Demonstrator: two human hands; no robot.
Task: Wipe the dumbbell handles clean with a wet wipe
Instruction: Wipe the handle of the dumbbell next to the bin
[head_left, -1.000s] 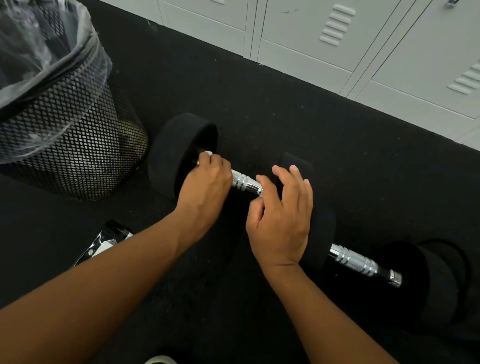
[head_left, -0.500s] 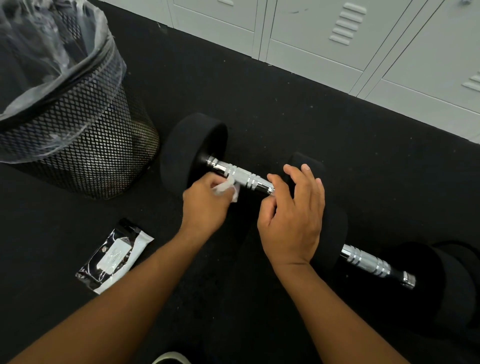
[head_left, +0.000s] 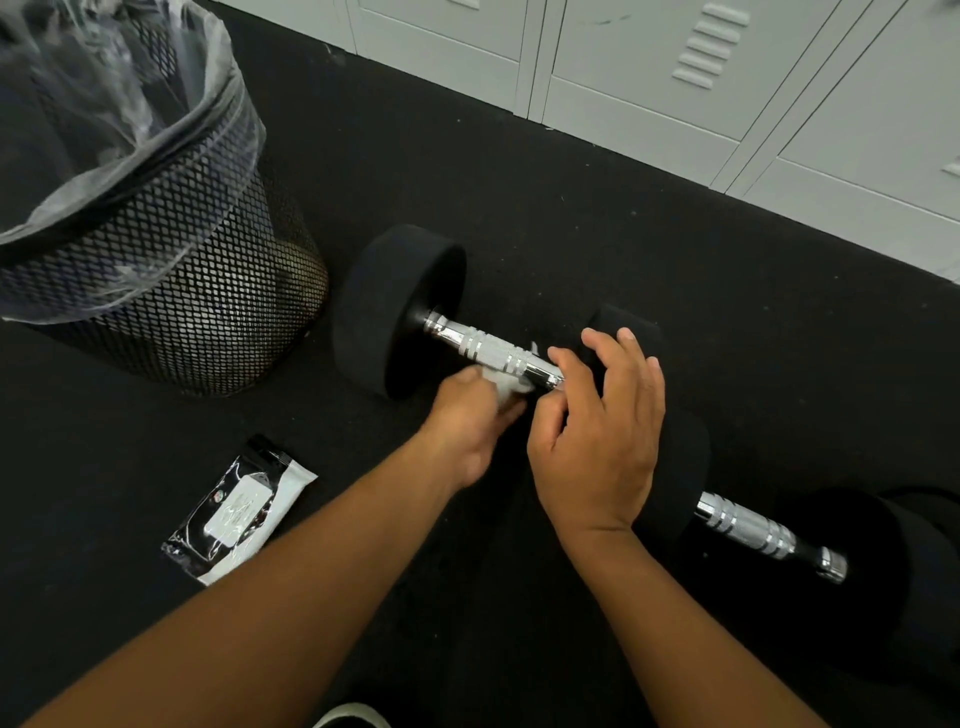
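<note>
Head view takes in a black rubber floor (head_left: 597, 218), with a lined mesh bin (head_left: 156, 270) at upper left, a wipes packet (head_left: 239, 512) at lower left, and two dumbbells lying end to end: the near dumbbell (head_left: 400, 312) at centre, a second dumbbell's chrome handle (head_left: 748, 527) at lower right. The right hand (head_left: 597, 436) rests with loosely spread fingers on the inner weight head, steadying it. The left hand (head_left: 467, 421) pinches the bunched wet wipe (head_left: 506, 385) against the underside of the knurled handle (head_left: 493, 353); the wipe would best wrap fully round and twist along the grooves, the head held firm against rolling.

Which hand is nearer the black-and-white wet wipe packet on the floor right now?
Left. The left hand, gripping a white wet wipe against the near chrome dumbbell handle, lies up and right of the black-and-white wipe packet. The right hand sits farther right.
</note>
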